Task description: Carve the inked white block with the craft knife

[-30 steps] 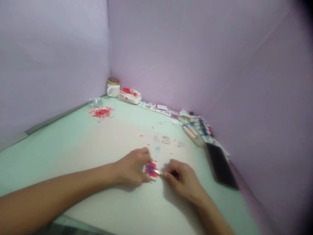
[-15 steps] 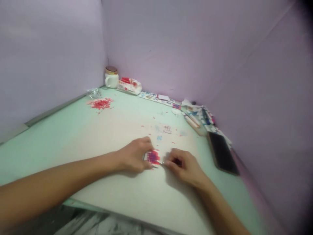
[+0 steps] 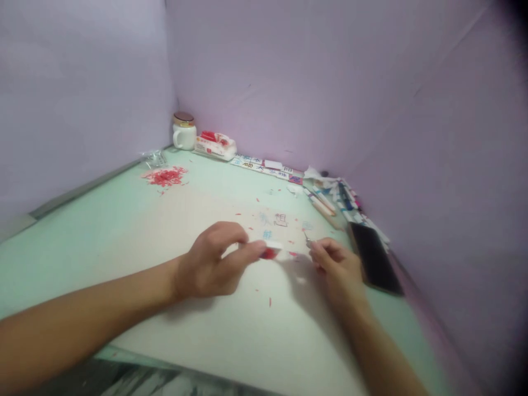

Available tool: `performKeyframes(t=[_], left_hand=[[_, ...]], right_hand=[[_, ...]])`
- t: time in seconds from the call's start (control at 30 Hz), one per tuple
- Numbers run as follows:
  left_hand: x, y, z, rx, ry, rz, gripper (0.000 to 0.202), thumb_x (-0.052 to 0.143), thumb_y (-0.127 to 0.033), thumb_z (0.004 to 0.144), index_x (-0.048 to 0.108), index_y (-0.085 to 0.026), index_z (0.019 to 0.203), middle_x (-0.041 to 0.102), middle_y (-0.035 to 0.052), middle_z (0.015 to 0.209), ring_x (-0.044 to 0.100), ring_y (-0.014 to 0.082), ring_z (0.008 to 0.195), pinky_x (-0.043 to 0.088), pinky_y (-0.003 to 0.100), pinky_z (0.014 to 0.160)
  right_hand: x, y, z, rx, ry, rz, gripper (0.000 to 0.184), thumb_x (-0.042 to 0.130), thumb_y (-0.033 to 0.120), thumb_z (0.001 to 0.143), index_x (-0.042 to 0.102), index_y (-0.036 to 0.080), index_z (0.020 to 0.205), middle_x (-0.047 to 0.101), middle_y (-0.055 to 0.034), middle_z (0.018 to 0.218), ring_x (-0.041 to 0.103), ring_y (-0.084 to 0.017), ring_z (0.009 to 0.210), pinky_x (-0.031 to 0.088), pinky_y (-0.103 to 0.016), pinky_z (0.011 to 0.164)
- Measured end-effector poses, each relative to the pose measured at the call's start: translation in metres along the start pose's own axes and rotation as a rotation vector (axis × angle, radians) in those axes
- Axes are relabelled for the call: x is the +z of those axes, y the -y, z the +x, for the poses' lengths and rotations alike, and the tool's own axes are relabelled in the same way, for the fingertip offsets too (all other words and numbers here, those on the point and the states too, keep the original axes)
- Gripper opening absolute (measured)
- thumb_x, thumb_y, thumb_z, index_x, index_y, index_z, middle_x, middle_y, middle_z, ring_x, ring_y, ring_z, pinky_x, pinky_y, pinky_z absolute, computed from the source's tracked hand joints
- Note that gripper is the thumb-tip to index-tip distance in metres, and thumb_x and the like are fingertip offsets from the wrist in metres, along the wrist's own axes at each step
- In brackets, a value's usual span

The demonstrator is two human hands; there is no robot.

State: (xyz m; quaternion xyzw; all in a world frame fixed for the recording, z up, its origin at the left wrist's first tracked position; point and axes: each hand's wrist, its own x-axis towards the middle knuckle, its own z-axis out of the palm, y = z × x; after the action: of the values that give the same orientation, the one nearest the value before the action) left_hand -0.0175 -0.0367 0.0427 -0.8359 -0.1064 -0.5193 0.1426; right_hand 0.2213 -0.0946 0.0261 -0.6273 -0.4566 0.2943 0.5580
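My left hand [image 3: 214, 261] pinches a small white block with a red face [image 3: 270, 253] between thumb and fingers. The block is tilted on edge and held over the pale board [image 3: 214, 324]. To its right, my right hand [image 3: 337, 267] is closed round a thin carving knife [image 3: 307, 240]. Its metal tip points up and away from me, apart from the block. Most of the handle is hidden in the fingers. Red shavings [image 3: 270, 302] lie scattered under and around the block. Behind it, written characters [image 3: 281, 219] in brown and blue mark the surface.
A heap of red shavings [image 3: 167, 176] lies at the far left beside clear plastic [image 3: 154, 159]. Against the walls stand a lidded white mug [image 3: 184, 135], a wipes pack [image 3: 215, 147] and lettered blocks [image 3: 264, 169]. Pens [image 3: 346, 198] and a dark phone [image 3: 376, 257] lie right.
The block has been lifted and tilted, its red and purple face turned away. My right hand has moved right and up, taking the knife tip off the block. Shavings now show where it lay.
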Motion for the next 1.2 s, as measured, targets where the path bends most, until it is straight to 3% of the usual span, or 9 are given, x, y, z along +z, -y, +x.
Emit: performKeyframes(t=[0.13,0.27,0.33,0.5,0.67,0.9,1.03,1.1,1.2], left_hand=[[0.005,0.006,-0.003,0.111,0.236,-0.049,0.028,0.048,-0.009,0.088,0.048,-0.012,0.116,0.057,0.0084,0.094,0.057,0.0177,0.088,0.053,0.030,0.077],[0.011,0.008,-0.008,0.083,0.158,-0.087,0.034,0.050,-0.004,0.084,0.047,-0.005,0.118,0.053,0.0129,0.098,0.054,0.0200,0.091,0.052,0.032,0.078],[0.014,0.006,-0.011,-0.057,0.221,-0.126,0.032,0.050,-0.006,0.084,0.050,-0.009,0.115,0.053,0.0126,0.098,0.054,0.0206,0.090,0.052,0.035,0.077],[0.020,0.008,-0.013,-0.653,0.691,-0.213,0.027,0.064,-0.019,0.074,0.060,-0.015,0.100,0.056,0.0103,0.100,0.056,0.0221,0.088,0.050,0.038,0.081],[0.022,0.011,-0.010,-0.699,0.726,-0.177,0.035,0.068,-0.032,0.069,0.063,-0.016,0.099,0.059,0.0109,0.098,0.055,0.0284,0.094,0.044,0.045,0.085],[0.016,0.011,-0.007,-0.783,0.656,-0.193,0.027,0.067,-0.035,0.069,0.064,-0.018,0.090,0.059,0.0069,0.093,0.057,0.0221,0.081,0.046,0.037,0.077],[0.008,0.021,-0.003,-1.146,0.290,-0.429,0.033,0.068,-0.042,0.068,0.064,-0.017,0.090,0.060,0.0041,0.088,0.053,0.0170,0.072,0.045,0.032,0.069],[0.007,0.027,-0.002,-1.310,0.119,-0.530,0.039,0.070,-0.047,0.066,0.064,-0.016,0.090,0.061,0.0042,0.086,0.053,0.0173,0.073,0.044,0.032,0.070],[0.008,0.031,-0.003,-1.402,0.018,-0.593,0.046,0.067,-0.051,0.068,0.063,-0.013,0.094,0.065,0.0064,0.088,0.057,0.0187,0.078,0.044,0.033,0.073]], right_hand=[[0.003,0.003,-0.001,-0.044,-0.005,-0.072,0.033,0.064,0.047,0.072,0.054,0.018,0.060,0.043,0.0050,0.050,0.035,-0.009,0.047,0.026,-0.023,0.046],[0.007,0.004,-0.002,-0.083,0.014,-0.183,0.033,0.060,0.047,0.074,0.055,0.018,0.059,0.045,0.0040,0.049,0.038,-0.010,0.047,0.031,-0.023,0.046],[0.009,0.002,-0.002,-0.096,0.016,-0.201,0.033,0.059,0.047,0.074,0.056,0.018,0.059,0.048,0.0029,0.050,0.041,-0.011,0.048,0.033,-0.023,0.047],[0.015,-0.005,-0.002,-0.140,0.044,-0.248,0.031,0.060,0.045,0.074,0.059,0.017,0.060,0.055,0.0003,0.055,0.048,-0.013,0.053,0.037,-0.024,0.050],[0.018,-0.006,-0.005,-0.189,0.072,-0.283,0.028,0.060,0.042,0.076,0.060,0.018,0.061,0.055,-0.0001,0.058,0.049,-0.014,0.055,0.039,-0.025,0.052],[0.016,-0.003,-0.007,-0.219,0.037,-0.328,0.026,0.058,0.040,0.079,0.059,0.020,0.062,0.055,-0.0005,0.059,0.050,-0.016,0.056,0.039,-0.026,0.052],[0.014,0.005,-0.020,-0.453,0.188,-0.472,0.026,0.057,0.046,0.079,0.062,0.021,0.081,0.058,-0.0013,0.069,0.053,-0.015,0.060,0.040,-0.026,0.055],[0.019,0.009,-0.034,-0.635,0.355,-0.548,0.044,0.056,0.059,0.076,0.061,0.021,0.097,0.063,-0.0048,0.083,0.058,-0.018,0.068,0.044,-0.029,0.061],[0.033,0.014,-0.053,-0.774,0.534,-0.656,0.065,0.047,0.077,0.070,0.059,0.024,0.105,0.064,-0.0085,0.095,0.062,-0.023,0.077,0.047,-0.033,0.064]])
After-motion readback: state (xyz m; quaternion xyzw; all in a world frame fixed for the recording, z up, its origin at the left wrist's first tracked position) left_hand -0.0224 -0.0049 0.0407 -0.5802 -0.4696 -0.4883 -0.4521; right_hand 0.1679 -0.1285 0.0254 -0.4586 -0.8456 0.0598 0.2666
